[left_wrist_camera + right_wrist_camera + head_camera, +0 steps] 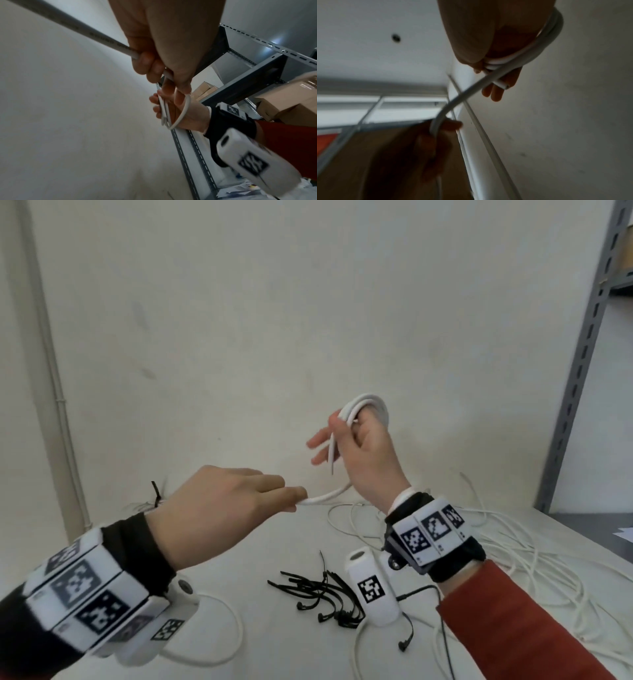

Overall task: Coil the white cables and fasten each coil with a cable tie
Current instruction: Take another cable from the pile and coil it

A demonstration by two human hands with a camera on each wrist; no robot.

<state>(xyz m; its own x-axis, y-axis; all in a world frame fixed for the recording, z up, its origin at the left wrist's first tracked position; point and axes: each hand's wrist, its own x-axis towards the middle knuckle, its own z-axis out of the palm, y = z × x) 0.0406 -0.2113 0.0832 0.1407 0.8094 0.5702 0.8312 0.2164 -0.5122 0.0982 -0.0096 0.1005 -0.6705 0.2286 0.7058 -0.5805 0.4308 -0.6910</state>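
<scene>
The right hand (368, 446) is raised above the surface (281, 546) with loops of a white cable (371, 402) wound around it; the thumb and forefinger clamp the loops, the other fingers are stretched out, and a short free end (332, 455) hangs down past the palm. From the coil the cable runs down and leftward to the left hand (212, 505), whose curled fingers pinch it, the strand between the two hands sagging a little. Below and between the hands lies a bunch of black cable ties (322, 594). Loose white cables (534, 559) sprawl over the surface to the right of the right hand, beside a grey metal shelf (582, 347).
</scene>
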